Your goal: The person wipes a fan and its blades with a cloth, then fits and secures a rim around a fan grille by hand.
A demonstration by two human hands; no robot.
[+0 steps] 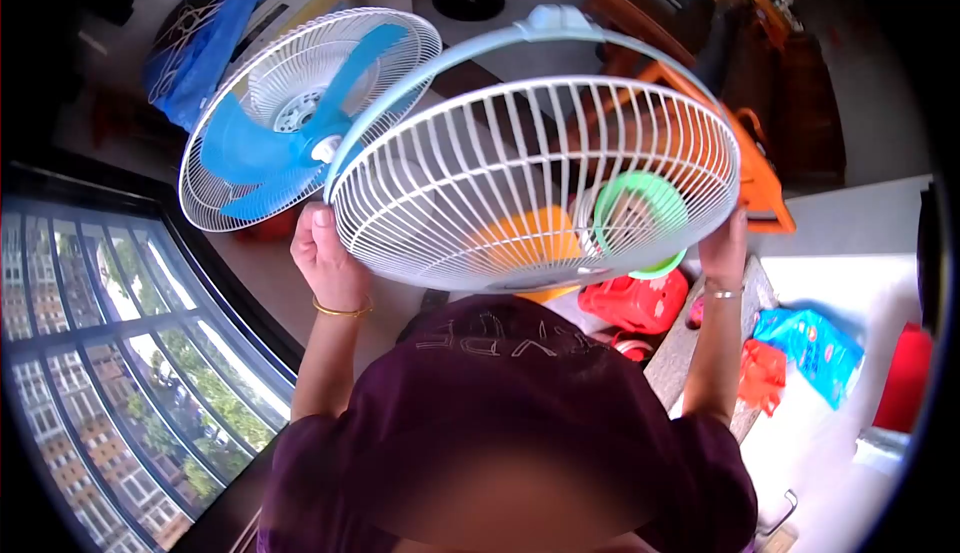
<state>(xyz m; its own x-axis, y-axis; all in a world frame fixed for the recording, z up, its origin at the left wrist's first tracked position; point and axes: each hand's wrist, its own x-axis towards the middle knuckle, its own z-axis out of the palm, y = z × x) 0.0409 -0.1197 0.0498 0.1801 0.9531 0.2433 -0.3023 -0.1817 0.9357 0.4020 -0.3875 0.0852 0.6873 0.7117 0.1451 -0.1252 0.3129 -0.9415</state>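
Fan grille (pixel 530 158), white-wired with a pale blue rim, is held up, tilted. Beyond its left side is the blue-bladed fan (pixel 235 143); contact between them is unclear. A green basin (pixel 660 266) shows partly through the wires. The left hand (pixel 328 256) pinches the rim between its fingers; the right hand (pixel 722 245) grips the opposite edge, its fingers partly hidden.

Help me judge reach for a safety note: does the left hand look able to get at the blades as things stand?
Probably yes, if the left hand lets go of the grille: the blades look close beyond that hand, mostly uncovered on this side.
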